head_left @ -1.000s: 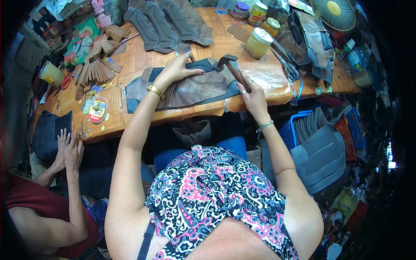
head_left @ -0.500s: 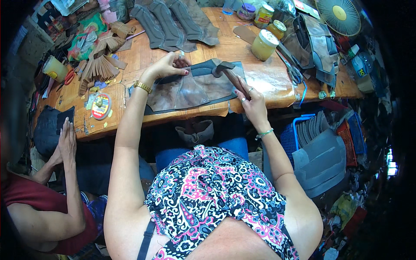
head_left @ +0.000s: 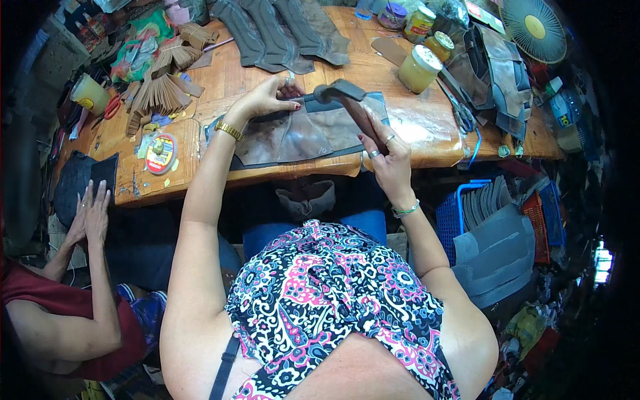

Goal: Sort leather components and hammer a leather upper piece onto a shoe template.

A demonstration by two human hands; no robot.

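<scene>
- The leather piece (head_left: 303,137), brown and grey, lies flat on the desk (head_left: 220,80) near its front edge, straight ahead of the person.
- The left hand (head_left: 263,100) rests on the upper left part of the leather, fingertips pinched at its top edge; a gold bracelet (head_left: 229,130) sits on that wrist.
- The right hand (head_left: 387,157) is clenched round the wooden handle of a hammer (head_left: 350,103); the metal head hangs over the top edge of the leather, just beside the left fingertips. Whether the head touches the leather cannot be told.
- A green band (head_left: 405,211) circles the right wrist, and rings show on the fingers.
- Right of the leather, a clear plastic sheet (head_left: 427,123) covers part of the desk.
- Behind it stand a jar (head_left: 419,68) of yellowish paste and two smaller jars (head_left: 433,33).
- Scissors (head_left: 459,107) lie near the jar, beside a heap of dark leather parts (head_left: 497,77).
- Long grey boot pieces (head_left: 280,33) lie at the back of the desk.
- To the left are stacked tan cut-outs (head_left: 157,93) and a tape roll (head_left: 161,153).
- A fan (head_left: 533,27) sits at the far right corner.
- Below the desk on the right stands a blue crate (head_left: 453,217) with grey sheets.
- Another person's hands (head_left: 92,217) are pressed together at the lower left, well apart from the work.
</scene>
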